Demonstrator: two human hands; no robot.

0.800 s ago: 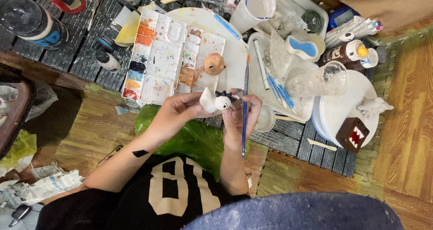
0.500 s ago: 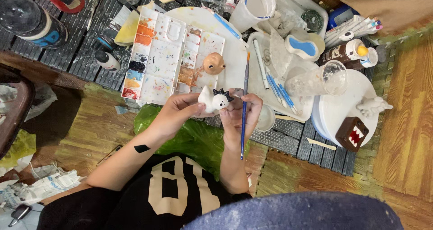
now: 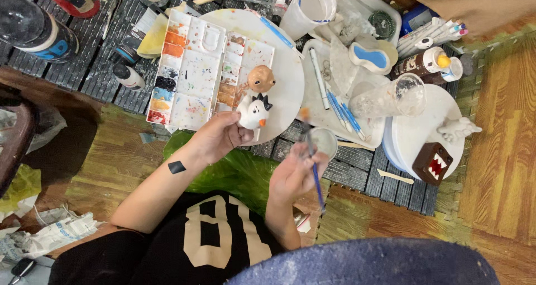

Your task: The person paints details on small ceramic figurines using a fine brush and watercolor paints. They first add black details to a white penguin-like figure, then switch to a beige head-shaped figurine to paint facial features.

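While my left hand (image 3: 215,137) grips the white figurine (image 3: 253,113) upright,
my right hand (image 3: 295,173) pinches the paintbrush (image 3: 313,161), bristles toward frame top.

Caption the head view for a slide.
Left hand holds a white bird figurine; right hand holds a blue paintbrush beside a paint palette.
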